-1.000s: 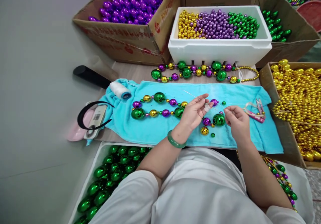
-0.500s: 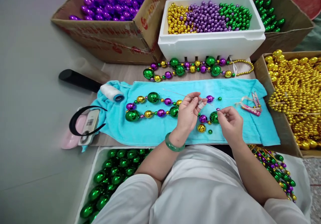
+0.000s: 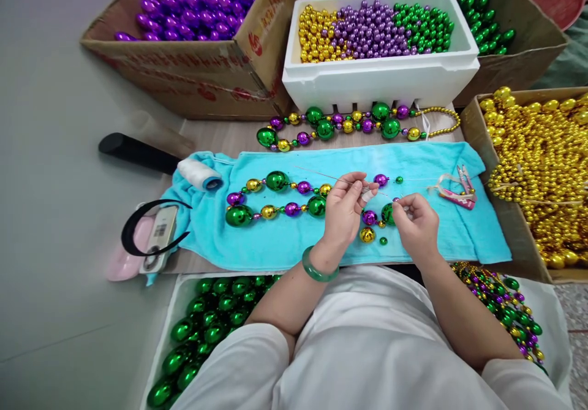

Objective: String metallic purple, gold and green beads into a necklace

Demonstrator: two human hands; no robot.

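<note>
My left hand [image 3: 345,209] pinches a long thin needle [image 3: 321,175] that slants up to the left over a turquoise towel [image 3: 285,238]. My right hand [image 3: 414,225] is closed on a small bead at the needle's right end. A half-strung bead strand [image 3: 275,194] of green, gold and purple balls lies on the towel to the left of my hands. Loose beads, a gold one [image 3: 367,235] and a small green one [image 3: 383,241], sit between my hands. A purple bead [image 3: 381,180] lies just beyond my fingers.
A finished necklace [image 3: 349,123] lies behind the towel. A white foam box [image 3: 381,82] holds small beads; cardboard boxes hold purple [image 3: 193,5] and gold beads [image 3: 537,152]. Snips [image 3: 457,189], a thread spool [image 3: 199,174] and a tray of green balls [image 3: 206,324] are nearby.
My right hand has moved left toward my left hand along the needle. The view has tilted slightly, so everything sits a little lower and to the left.
</note>
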